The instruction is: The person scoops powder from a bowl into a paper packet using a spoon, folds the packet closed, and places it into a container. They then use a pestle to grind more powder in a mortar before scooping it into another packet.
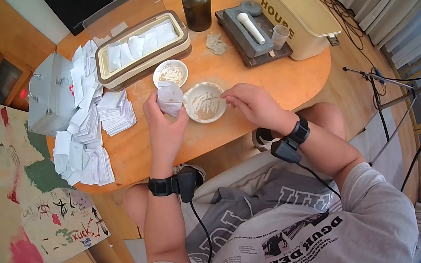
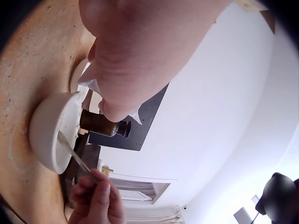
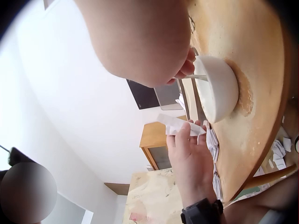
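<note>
My left hand holds a small white paper packet upright between thumb and fingers, close to the left rim of a white bowl. Pale powder coats the inside of that bowl. From the right, my right hand pinches a thin, flat metal tool like a spatula, its far end inside the bowl. A smaller white dish with whitish powder stands just behind the packet.
Stacks of folded white papers and a silver case lie left. Behind stand a cream box of packets, a dark jar, and a grey block carrying a white pestle. A beige bin stands right.
</note>
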Motion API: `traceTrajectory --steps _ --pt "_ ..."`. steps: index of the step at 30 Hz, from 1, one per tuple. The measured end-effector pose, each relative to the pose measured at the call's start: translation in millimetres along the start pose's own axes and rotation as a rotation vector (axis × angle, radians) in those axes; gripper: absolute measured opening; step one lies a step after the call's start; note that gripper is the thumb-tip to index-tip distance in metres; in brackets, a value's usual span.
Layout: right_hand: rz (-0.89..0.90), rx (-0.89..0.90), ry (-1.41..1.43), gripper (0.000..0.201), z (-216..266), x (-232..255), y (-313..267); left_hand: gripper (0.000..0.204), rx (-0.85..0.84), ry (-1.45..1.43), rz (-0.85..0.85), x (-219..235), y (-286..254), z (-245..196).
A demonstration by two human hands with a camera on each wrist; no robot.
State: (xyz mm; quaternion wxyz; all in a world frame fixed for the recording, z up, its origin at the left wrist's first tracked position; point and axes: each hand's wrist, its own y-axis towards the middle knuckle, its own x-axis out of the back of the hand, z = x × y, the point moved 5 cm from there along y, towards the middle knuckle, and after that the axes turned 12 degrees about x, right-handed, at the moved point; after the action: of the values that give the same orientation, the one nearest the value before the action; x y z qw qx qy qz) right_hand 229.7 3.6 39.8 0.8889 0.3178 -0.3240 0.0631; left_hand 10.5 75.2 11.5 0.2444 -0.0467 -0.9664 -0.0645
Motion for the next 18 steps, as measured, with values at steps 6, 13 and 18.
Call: traceTrajectory --steps 6,13,18 --pt "0.045 -0.247 0.133 0.015 -7 -6 -9 0.063 0.019 0.032 -0.009 1 -1 -3" --pt "-0.100 -0.153 0.027 0.016 -10 -2 -10 0.062 0.005 0.016 -0.004 1 -1 -4" --pt "-0.056 -0.281 0.154 0.016 -6 -16 -16 0.063 -0.007 0.021 -0.004 0 -2 -4"
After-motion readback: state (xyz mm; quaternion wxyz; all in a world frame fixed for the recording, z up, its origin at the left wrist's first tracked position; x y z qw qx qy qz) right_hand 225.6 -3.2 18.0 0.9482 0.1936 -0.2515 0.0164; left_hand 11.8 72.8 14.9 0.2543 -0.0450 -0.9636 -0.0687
